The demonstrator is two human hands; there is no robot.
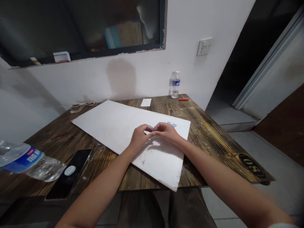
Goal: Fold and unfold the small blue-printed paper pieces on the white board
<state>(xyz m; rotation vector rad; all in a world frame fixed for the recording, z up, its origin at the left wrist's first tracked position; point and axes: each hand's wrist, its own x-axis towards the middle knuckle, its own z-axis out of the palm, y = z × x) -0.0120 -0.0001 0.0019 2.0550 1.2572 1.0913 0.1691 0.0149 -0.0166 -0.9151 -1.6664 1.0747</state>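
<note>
Above a white board [106,118], my left hand [140,136] and my right hand [167,133] meet at the fingertips. Both are closed in a pinch on a small dark bluish piece [154,129], mostly covered by the fingers and too small to name. Beyond my right hand, several thin blue pieces [172,124] lie together on the board; their kind is unclear. The board lies flat and slantwise across the wooden table [204,139], its near corner reaching the front edge.
On the left lie a large plastic bottle [28,158] and a black phone [78,167] with a round white cap [70,170] on it. At the back are a white cable [82,106], a white paper [145,102], a small upright bottle [175,85] and a red stick [183,99].
</note>
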